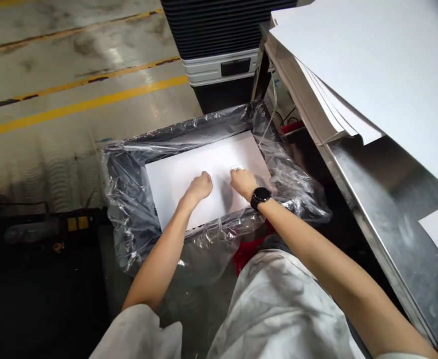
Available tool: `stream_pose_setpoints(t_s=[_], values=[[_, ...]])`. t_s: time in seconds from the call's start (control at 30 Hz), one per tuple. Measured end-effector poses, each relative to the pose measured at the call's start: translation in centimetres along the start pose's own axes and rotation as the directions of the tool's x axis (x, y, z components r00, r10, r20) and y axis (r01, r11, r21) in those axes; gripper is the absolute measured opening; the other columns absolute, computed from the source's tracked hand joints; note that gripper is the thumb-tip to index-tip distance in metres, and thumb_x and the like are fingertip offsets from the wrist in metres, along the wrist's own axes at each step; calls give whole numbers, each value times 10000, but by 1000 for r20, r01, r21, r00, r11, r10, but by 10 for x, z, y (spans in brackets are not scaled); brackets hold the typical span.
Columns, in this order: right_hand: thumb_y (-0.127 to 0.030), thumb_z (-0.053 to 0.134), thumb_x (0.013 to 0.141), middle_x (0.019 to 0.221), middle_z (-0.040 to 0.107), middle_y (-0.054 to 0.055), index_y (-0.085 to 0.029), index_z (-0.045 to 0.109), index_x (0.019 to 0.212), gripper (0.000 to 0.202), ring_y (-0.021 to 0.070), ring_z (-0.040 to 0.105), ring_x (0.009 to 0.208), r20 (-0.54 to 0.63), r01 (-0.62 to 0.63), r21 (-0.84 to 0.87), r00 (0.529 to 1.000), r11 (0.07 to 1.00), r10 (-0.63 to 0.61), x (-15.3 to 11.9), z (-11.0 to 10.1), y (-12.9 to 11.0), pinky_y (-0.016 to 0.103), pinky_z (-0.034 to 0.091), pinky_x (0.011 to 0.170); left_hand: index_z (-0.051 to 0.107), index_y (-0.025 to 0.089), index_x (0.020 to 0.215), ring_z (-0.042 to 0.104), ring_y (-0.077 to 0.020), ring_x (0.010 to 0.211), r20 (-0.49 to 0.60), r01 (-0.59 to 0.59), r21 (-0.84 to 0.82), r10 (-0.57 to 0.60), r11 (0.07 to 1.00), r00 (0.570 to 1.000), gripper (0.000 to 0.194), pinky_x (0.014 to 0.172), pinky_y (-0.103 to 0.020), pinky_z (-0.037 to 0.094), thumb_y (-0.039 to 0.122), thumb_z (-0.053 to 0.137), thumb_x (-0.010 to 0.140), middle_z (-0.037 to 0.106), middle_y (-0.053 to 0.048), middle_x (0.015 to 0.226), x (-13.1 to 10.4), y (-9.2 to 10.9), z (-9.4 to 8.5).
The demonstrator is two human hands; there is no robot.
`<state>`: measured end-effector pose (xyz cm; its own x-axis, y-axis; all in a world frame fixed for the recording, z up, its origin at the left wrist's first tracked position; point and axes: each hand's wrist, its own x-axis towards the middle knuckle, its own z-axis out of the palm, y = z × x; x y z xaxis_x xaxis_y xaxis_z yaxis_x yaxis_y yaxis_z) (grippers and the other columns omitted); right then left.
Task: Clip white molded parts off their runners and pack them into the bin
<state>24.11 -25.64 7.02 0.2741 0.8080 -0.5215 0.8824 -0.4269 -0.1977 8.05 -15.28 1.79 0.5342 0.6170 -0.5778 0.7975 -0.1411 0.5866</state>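
1. The fingers of the left hand [201,187] are curled together in a loose fist, above the white sheet [177,182] or touching it; whether something is inside them, I cannot tell.
2. The fingers of the right hand [244,183] are bent inward, beside a small white piece [236,168] with dark marks. I cannot tell if they pinch it. A black watch [260,196] is on this wrist.
3. The white sheet lies flat within the plastic-lined crate [124,174], below both hands. Along its edges a thin dark border shows.
4. I judge this sheet to be light, smooth and rather flexible, like thick paper; it would probably crease at a corner or slide easily. The better hold seems to be at its two short edges, toward the crate's left and right ends, with flat fingers.
5. The clear plastic liner [295,187] looks thin, slippery and easy to tear, and it hangs over the crate's rim.
6. To the right of the crate, on a metal table [375,179], there is a stack of white sheets [357,65]; some edges curl there, which suggests soft bending.
7. Beyond the crate's far side stands a black ribbed case [219,30].
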Motion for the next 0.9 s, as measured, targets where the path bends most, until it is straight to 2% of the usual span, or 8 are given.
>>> stream_pose_setpoints(t_s=[0.13, 0.23, 0.4, 0.53, 0.6, 0.7, 0.8, 0.9], values=[[-425, 725, 1108, 1339, 701, 148, -119, 706, 1339, 383, 283, 707, 1200, 20, -82, -28, 996, 996, 83, -2, -5, 23, 491, 602, 1058, 673, 168, 1403, 708, -279, 1234, -8, -73, 196, 76, 978, 997, 410, 1081, -529, 605, 424, 703, 1084, 698, -126, 1389, -5, 4, 7], [-365, 677, 1139, 1245, 731, 140, -98, 711, 1300, 314, 264, 733, 1128, -9, -103, -18, 995, 994, 103, -30, -3, 37, 461, 612, 1022, 651, 174, 1442, 684, -296, 1280, 28, -185, 308, 185, 933, 982, 427, 1107, -553, 590, 381, 717, 1074, 662, -135, 1453, -4, 16, 23], [-286, 533, 1168, 1192, 712, 192, -103, 709, 1203, 256, 351, 676, 1172, -206, 41, 83, 978, 996, -23, -128, 12, 45, 484, 548, 1045, 617, 188, 1495, 613, -336, 1387, 91, -402, 369, 398, 838, 913, 486, 1144, -583, 559, 341, 742, 1051, 579, -146, 1564, 35, 53, 46], [-266, 449, 1183, 1417, 627, 156, -195, 653, 1329, 260, 306, 609, 1295, -409, 131, 212, 912, 968, -34, -206, 38, 59, 468, 508, 1132, 630, 183, 1479, 626, -326, 1373, 128, -513, 356, 503, 781, 855, 470, 1153, -579, 556, 334, 747, 1049, 601, -142, 1539, 71, 80, 60], [-279, 490, 1167, 1397, 628, 138, -240, 650, 1320, 225, 309, 616, 1277, -517, 161, 350, 855, 923, 47, -233, 57, 73, 491, 526, 1104, 635, 190, 1475, 618, -324, 1385, 129, -537, 345, 527, 770, 840, 451, 1165, -581, 547, 332, 734, 1059, 603, -139, 1540, 81, 88, 67], [-292, 520, 1152, 1331, 650, 105, -294, 675, 1284, 204, 315, 627, 1250, -535, 124, 508, 821, 852, 200, -259, 83, 95, 524, 533, 1067, 640, 190, 1472, 606, -328, 1404, 118, -533, 329, 526, 779, 842, 442, 1180, -586, 534, 338, 725, 1065, 598, -142, 1549, 88, 96, 78], [-314, 498, 1162, 1290, 664, 98, -300, 689, 1261, 216, 321, 638, 1238, -518, 63, 559, 805, 827, 289, -269, 101, 110, 542, 542, 1040, 625, 188, 1492, 595, -336, 1422, 97, -494, 327, 492, 805, 865, 467, 1187, -595, 526, 356, 721, 1067, 585, -145, 1567, 88, 105, 84], [-323, 493, 1156, 1239, 699, 85, -310, 702, 1213, 217, 314, 689, 1183, -560, 90, 568, 770, 818, 304, -269, 109, 111, 531, 590, 1003, 618, 191, 1503, 599, -337, 1421, 77, -452, 352, 456, 820, 887, 480, 1178, -593, 535, 377, 716, 1072, 581, -147, 1577, 76, 120, 77]])
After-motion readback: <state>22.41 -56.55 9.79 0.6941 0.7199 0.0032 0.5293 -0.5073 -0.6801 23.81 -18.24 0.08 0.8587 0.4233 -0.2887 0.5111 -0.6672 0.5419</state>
